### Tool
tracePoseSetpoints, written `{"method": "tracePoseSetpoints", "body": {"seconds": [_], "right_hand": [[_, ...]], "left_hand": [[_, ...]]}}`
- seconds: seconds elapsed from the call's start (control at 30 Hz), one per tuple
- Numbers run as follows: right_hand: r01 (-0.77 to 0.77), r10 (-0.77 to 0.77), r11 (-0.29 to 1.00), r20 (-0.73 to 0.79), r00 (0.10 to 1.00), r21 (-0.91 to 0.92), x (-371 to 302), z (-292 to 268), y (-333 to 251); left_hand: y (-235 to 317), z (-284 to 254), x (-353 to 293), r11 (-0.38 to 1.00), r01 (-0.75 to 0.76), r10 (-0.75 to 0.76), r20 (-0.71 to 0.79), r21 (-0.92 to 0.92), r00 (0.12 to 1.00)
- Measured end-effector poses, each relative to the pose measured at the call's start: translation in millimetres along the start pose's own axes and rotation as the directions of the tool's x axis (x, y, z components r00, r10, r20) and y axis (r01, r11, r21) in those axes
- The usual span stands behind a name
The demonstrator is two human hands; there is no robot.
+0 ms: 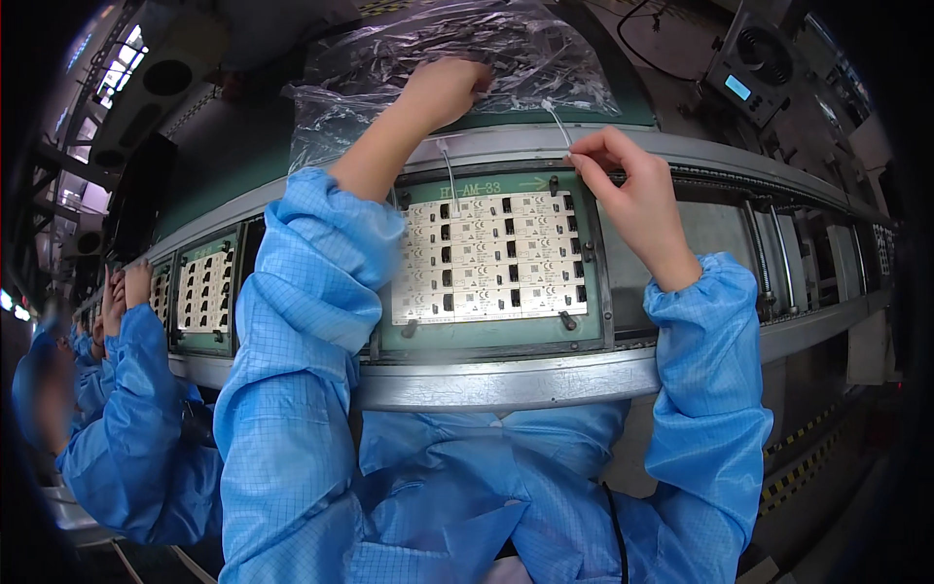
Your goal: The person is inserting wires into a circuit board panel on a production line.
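Observation:
My left hand [448, 91] reaches over a clear plastic bag [331, 107] full of short grey-white cables. Its fingers are curled closed, and what they hold, if anything, is hidden. Thumb and forefinger of my right hand [637, 190] pinch the lower end of a thin white cable [558, 121], whose connector end points up toward the bag. Below lies a panel of white circuit boards [477, 277] in a green carrier [428, 341]. Another thin cable [449, 175] reaches from the panel's upper left up to the metal rail, near my left forearm.
A metal conveyor rail [506, 383] runs along the near side, with a second rail [681, 161] beyond the carrier. Farther left sits another carrier with boards [204, 292], where a co-worker's hands [126, 287] are raised. A device with a lit display [737, 88] stands at the far right.

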State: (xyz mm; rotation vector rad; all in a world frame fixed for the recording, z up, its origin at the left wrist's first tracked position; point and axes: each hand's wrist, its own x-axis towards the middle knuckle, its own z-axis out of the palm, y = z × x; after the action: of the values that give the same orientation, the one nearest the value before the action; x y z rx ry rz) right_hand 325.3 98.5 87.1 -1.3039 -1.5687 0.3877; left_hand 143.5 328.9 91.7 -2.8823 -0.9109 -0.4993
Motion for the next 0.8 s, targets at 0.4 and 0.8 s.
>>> {"method": "tracePoseSetpoints", "body": {"seconds": [0.4,0.8], "right_hand": [[0.035,-0.029,0.996,0.071,0.997,-0.081,-2,6,-2],[0.254,-0.198,0.913,0.198,0.960,-0.319,-8,28,5]], "left_hand": [[-19,-10,-19,0.988,0.011,0.002,0.082,-0.156,0.997],[-5,-13,-18,0.976,-0.111,0.085,-0.138,-0.187,0.987]]}}
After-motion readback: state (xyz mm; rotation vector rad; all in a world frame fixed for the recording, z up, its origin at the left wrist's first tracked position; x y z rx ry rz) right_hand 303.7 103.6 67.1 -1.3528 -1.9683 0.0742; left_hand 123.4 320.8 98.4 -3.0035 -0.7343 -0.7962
